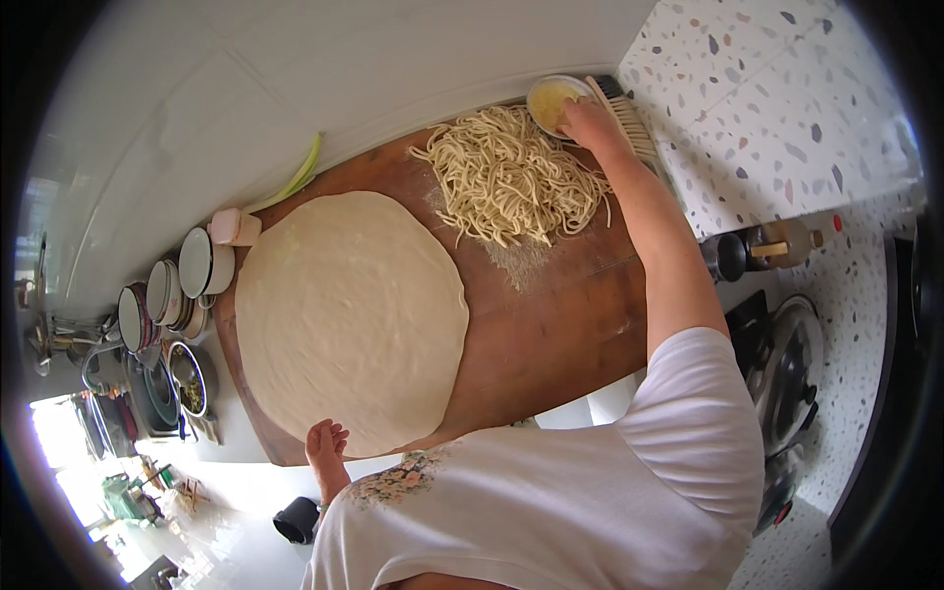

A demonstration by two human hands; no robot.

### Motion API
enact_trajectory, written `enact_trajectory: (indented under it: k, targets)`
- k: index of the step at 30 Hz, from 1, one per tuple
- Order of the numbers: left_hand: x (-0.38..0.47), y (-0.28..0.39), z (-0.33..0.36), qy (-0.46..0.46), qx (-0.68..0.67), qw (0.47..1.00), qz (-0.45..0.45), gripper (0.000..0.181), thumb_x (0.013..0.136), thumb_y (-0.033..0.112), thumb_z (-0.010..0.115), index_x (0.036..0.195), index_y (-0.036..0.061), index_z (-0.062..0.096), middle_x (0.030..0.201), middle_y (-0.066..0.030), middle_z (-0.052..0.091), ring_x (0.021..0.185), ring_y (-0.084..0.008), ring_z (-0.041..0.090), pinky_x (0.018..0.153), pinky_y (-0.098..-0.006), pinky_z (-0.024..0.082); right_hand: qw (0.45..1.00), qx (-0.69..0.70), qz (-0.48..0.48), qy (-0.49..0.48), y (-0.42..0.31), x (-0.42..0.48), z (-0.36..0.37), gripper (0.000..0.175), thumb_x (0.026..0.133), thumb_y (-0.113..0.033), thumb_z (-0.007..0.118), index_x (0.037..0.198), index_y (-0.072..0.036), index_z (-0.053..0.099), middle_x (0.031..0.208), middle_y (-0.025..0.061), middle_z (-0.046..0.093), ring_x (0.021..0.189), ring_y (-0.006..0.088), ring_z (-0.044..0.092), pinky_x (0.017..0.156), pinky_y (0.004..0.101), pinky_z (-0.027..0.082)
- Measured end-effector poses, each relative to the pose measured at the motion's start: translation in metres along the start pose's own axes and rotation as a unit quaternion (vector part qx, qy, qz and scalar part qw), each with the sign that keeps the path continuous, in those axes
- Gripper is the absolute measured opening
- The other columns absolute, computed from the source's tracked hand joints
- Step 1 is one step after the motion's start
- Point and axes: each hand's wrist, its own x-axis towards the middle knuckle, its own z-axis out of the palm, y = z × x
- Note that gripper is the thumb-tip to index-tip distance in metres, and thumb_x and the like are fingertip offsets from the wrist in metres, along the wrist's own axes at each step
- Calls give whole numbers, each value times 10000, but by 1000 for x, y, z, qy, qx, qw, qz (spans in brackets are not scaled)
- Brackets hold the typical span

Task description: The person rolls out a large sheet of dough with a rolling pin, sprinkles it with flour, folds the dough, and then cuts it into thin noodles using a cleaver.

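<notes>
A large round sheet of rolled dough covers the left part of a wooden board. My left hand is by the sheet's near edge, fingers loosely curled, with nothing in it. Whether it touches the dough is unclear. At the board's far right corner, my right hand reaches into a white bowl of yellow flour or meal. Its fingertips are partly hidden, so I cannot tell if they pinch any. Beside the bowl lies a heap of thick cut noodles on scattered flour.
A bristle brush lies right of the bowl, against a terrazzo-patterned wall. Past the board's left end are a pink container, an enamel pot, stacked bowls and a bowl of chopped greens. A green stalk lies along the back.
</notes>
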Motion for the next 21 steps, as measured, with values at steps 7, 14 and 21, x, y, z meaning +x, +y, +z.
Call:
enact_trajectory:
  k: [7,14,21]
  targets:
    - [-18,5,36,14,-7,1000,-27,176,1019,225,576,1115,86,627,928,-21,674,800,-121,662,705,-236,508,992,123,-16,-5,15,29,29,486,854,-113,679,1330,-140,580,1256,180,632,1169,358,590,951,458,506]
    - [-4,-3,31,41,-10,999,0,218,1000,178,591,1091,-13,644,914,-79,682,777,-121,639,724,-276,549,944,320,84,-22,56,53,55,373,891,-94,631,1261,-48,629,943,165,699,791,247,672,685,360,515]
    - [-5,-35,-18,113,-48,992,7,206,1023,196,562,1101,28,652,934,-47,680,798,-136,677,700,-248,493,781,596,-26,-183,-114,-36,-36,324,906,-301,737,1148,-104,651,895,-17,622,691,57,536,572,204,421]
